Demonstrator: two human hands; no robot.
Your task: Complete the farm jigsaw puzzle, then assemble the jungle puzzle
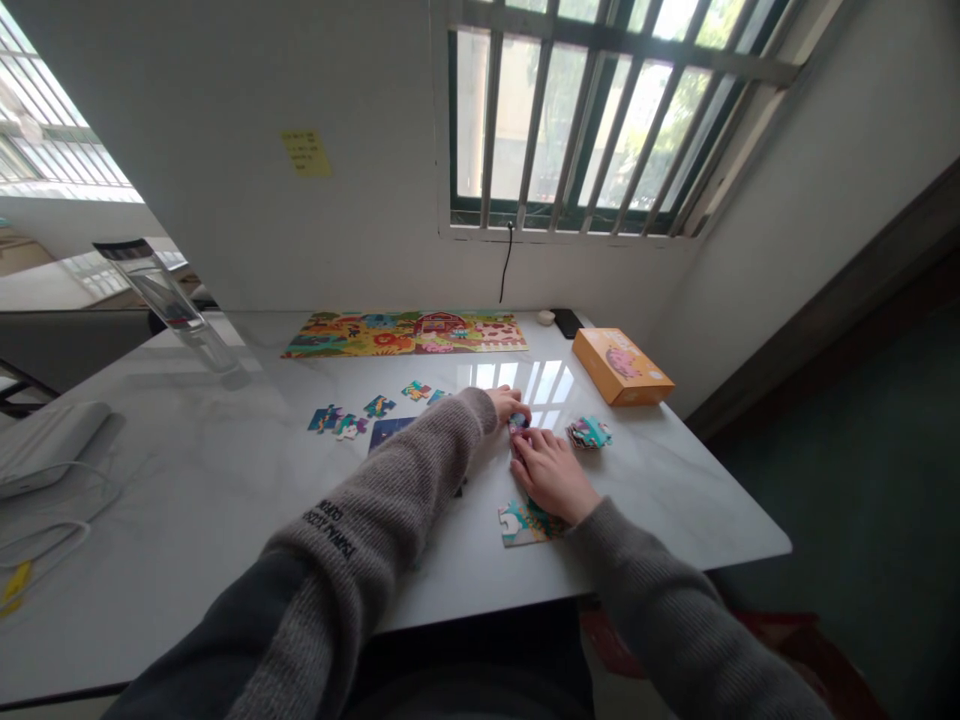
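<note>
My left hand (510,403) reaches across the table with its fingers curled onto a small dark and pink puzzle piece (519,424). Against the near side of that piece, my right hand (556,474) has its thumb and fingers closed; whether they hold one piece or several is hard to see. Below my right palm lies a joined teal puzzle section (517,522), partly covered by the hand. A stack of loose pieces (590,432) sits right of my right hand. Left of my left forearm are scattered pieces (337,422) and a dark blue puzzle part (386,432), partly hidden by the sleeve.
A long farm picture strip (412,335) lies at the back. An orange box (622,366) stands back right, near a black phone (568,323) and a small white object (545,318). A clear bottle (176,310) and a white device with cables (52,447) occupy the left.
</note>
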